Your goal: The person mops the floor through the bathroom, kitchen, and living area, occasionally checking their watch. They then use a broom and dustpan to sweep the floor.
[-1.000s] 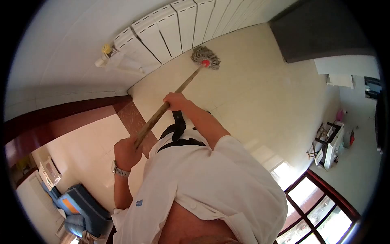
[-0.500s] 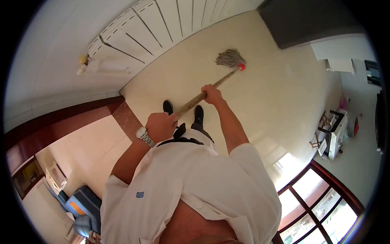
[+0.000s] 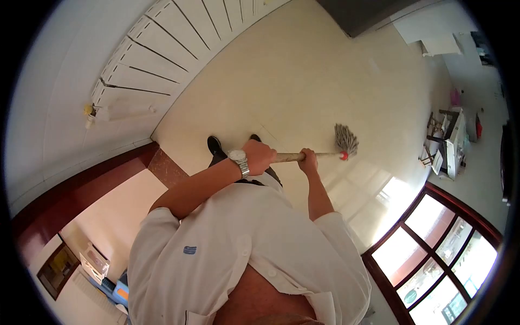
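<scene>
A mop with a wooden handle runs from the front of my body out to the right. Its grey string head lies on the pale floor, joined to the handle by a red collar. My left hand, with a metal wristwatch above it, is wrapped round the upper end of the handle. Farther down the shaft, my right hand grips it with closed fingers. Both black shoes show just beyond my hands.
Along the left wall runs a white radiator. A dark red door frame and a brown threshold lie at the left. White-topped furniture stands at the right, above a glazed door. A dark panel is at the top.
The mop head has swept right and nearer to me, so the handle now lies almost level. Both hands have shifted right with it, my right hand also lower, and the view has turned somewhat.
</scene>
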A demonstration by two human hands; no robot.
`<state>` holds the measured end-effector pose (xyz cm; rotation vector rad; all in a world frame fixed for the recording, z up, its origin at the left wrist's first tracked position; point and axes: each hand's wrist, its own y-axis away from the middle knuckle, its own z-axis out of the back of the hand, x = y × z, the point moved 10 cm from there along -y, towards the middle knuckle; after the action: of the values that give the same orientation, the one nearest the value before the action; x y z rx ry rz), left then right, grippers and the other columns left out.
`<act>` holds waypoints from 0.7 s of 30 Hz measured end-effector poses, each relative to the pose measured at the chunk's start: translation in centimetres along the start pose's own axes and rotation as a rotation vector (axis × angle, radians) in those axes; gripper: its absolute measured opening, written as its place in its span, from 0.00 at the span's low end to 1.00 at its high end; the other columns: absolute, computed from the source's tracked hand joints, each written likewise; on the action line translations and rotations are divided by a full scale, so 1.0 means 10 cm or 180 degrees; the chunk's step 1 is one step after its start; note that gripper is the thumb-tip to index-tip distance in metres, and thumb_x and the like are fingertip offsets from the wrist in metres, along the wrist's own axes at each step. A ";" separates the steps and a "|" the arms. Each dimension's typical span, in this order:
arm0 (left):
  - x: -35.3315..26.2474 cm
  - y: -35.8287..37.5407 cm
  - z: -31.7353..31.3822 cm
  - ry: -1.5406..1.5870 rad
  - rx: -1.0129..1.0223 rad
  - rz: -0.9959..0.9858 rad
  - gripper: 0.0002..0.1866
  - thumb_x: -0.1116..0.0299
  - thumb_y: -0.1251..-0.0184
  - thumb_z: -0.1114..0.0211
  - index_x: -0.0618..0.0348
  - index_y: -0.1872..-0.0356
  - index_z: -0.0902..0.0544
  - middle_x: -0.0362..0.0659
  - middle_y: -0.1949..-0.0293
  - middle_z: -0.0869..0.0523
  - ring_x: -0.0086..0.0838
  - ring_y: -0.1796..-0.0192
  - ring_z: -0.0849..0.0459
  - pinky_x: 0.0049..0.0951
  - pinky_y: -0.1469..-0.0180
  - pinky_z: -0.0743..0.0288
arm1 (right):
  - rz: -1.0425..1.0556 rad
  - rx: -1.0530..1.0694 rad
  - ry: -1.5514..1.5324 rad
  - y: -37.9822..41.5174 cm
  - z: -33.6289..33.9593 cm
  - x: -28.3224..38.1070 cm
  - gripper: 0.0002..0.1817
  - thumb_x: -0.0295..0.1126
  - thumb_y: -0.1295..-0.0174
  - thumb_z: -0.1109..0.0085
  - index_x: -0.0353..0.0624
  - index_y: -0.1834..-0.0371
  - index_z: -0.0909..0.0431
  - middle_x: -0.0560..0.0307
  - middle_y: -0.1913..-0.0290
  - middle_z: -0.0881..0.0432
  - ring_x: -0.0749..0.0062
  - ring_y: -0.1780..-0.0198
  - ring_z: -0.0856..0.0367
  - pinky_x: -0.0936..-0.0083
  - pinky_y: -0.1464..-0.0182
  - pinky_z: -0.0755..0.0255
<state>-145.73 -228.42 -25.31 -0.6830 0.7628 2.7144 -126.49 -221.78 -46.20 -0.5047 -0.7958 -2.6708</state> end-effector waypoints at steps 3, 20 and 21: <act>-0.11 -0.18 -0.20 -0.0307 0.0125 -0.0264 0.04 0.69 0.52 0.36 0.55 0.75 0.20 0.44 0.81 0.19 0.39 0.76 0.18 0.40 0.76 0.28 | -0.0196 0.0023 -0.0121 0.23 -0.20 -0.28 0.09 0.27 0.52 0.34 0.46 0.67 0.22 0.54 0.61 0.20 0.54 0.56 0.23 0.61 0.57 0.26; 1.02 1.53 0.45 -0.0391 -0.1168 0.0369 0.02 0.73 0.54 0.39 0.56 0.77 0.22 0.45 0.80 0.21 0.43 0.73 0.19 0.41 0.74 0.29 | 0.0416 0.0202 -0.0120 0.11 -1.05 1.69 0.13 0.32 0.54 0.30 0.47 0.64 0.20 0.53 0.60 0.20 0.53 0.55 0.23 0.60 0.54 0.26; 1.12 1.87 0.59 -0.0299 -0.1571 0.0292 0.02 0.73 0.54 0.40 0.56 0.77 0.23 0.45 0.80 0.22 0.43 0.73 0.19 0.42 0.74 0.29 | 0.0627 0.0226 -0.0090 0.09 -1.15 2.00 0.13 0.32 0.54 0.30 0.48 0.64 0.20 0.54 0.60 0.20 0.53 0.55 0.23 0.60 0.54 0.27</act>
<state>-163.99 -239.69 -18.40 -0.6184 0.0954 3.0195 -146.75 -232.88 -46.51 -0.5727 -0.8017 -2.4515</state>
